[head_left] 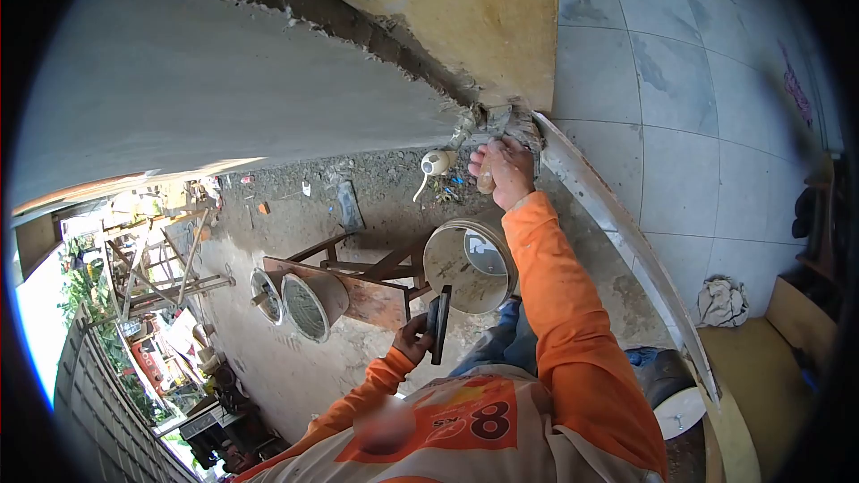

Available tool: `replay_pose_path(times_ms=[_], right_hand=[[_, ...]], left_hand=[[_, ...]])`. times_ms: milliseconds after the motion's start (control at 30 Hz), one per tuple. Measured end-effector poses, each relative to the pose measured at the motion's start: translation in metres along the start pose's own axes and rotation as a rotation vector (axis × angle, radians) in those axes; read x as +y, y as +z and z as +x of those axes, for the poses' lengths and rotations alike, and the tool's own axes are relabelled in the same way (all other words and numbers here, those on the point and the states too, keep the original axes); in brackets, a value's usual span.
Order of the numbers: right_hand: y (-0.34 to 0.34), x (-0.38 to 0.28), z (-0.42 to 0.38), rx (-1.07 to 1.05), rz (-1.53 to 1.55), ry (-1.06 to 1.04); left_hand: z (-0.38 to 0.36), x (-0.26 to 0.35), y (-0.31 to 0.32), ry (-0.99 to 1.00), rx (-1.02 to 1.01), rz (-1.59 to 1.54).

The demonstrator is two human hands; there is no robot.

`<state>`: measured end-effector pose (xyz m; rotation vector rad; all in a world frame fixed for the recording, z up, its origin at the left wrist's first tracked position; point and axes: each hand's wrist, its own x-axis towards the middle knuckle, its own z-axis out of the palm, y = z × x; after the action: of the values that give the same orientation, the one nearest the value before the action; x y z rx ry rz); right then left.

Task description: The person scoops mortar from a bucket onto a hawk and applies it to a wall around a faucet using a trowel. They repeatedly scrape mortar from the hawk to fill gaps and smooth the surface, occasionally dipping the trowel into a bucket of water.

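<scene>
My left hand [412, 339] is closed on a flat black float [439, 325], low in front of my body. My right hand [509, 172] reaches forward to the wall's end and grips the yellowish handle [486, 176] of a trowel. The trowel's blade is hard to make out against the grey mortar [523, 125] there. Just left of my right hand, a cream rounded fitting [436, 163] with a thin curved piece sticks out from the grey plastered wall [215, 80]. Rough broken edges line a dark groove [358, 31] between this wall and a yellow surface [483, 9].
A large bucket [467, 266] stands below my right arm. Two smaller buckets [309, 306] sit on a wooden bench [376, 300]. A curved pale edge [617, 224] separates rough ground from the tiled floor [680, 161] at right. Wooden scaffolding [148, 259] stands at left.
</scene>
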<state>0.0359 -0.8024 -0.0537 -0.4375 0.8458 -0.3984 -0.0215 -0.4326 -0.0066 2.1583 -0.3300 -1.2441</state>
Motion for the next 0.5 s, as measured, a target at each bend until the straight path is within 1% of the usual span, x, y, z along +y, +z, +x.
replay_pose_path(times_ms=[33, 67, 100, 167, 200, 233, 300, 433, 500], right_hand=[[0.001, -0.001, -0.001, 0.044, -0.194, -0.065], [0.001, -0.001, -0.006, 0.151, -0.294, -0.078], [-0.005, 0.001, -0.01, 0.146, -0.304, -0.082], [-0.027, 0.008, -0.006, 0.282, -1.021, -0.607], [-0.032, 0.009, -0.003, 0.275, -0.977, -0.453], [-0.034, 0.012, 0.002, 0.268, -0.988, -0.456], [-0.035, 0.016, 0.01, 0.204, -1.083, -0.673], [-0.03, 0.015, 0.023, 0.184, -1.11, -0.675], [-0.024, 0.019, 0.023, 0.225, -1.194, -0.756]], left_hand=[[-0.003, -0.002, 0.0, -0.005, 0.011, -0.016], [-0.004, -0.002, 0.0, -0.006, 0.021, -0.032], [-0.005, -0.002, -0.001, -0.002, 0.025, -0.042], [-0.004, -0.003, -0.002, -0.006, 0.015, -0.069], [-0.004, -0.004, 0.0, -0.005, 0.018, -0.082], [-0.003, -0.005, 0.001, 0.0, 0.022, -0.069], [-0.002, -0.004, 0.003, 0.003, 0.029, -0.064], [-0.003, 0.001, 0.006, -0.034, 0.017, -0.153], [-0.007, 0.003, 0.006, -0.004, 0.027, -0.187]])
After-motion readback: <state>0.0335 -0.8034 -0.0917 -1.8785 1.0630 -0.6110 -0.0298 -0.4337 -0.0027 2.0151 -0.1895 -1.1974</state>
